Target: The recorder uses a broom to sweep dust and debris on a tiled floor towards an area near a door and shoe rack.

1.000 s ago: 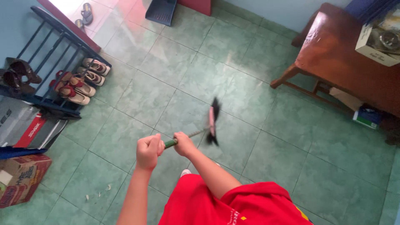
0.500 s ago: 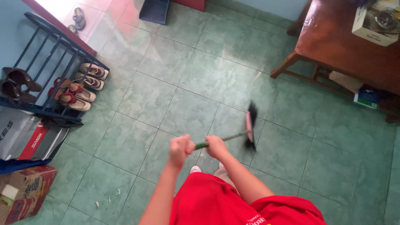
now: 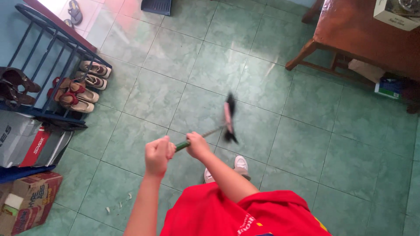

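Note:
I hold a broom with both hands over a green tiled floor. My left hand [image 3: 158, 155] is clenched on the upper end of the green handle [image 3: 182, 145]. My right hand [image 3: 198, 146] grips the handle just below it. The broom's pink head with black bristles [image 3: 229, 118] is blurred and sits on the tiles ahead of my white shoes [image 3: 241, 165]. I wear a red shirt. Small white scraps [image 3: 118, 205] lie on the floor at lower left.
A blue metal shoe rack [image 3: 46, 65] with several sandals stands at the left, cardboard boxes [image 3: 26, 201] below it. A brown wooden table [image 3: 363, 37] with a white box is at upper right. A dark mat [image 3: 156, 6] lies at the top.
The broom head swung right, then back left across the tiles. My hands moved left with it, and my white shoe stepped forward.

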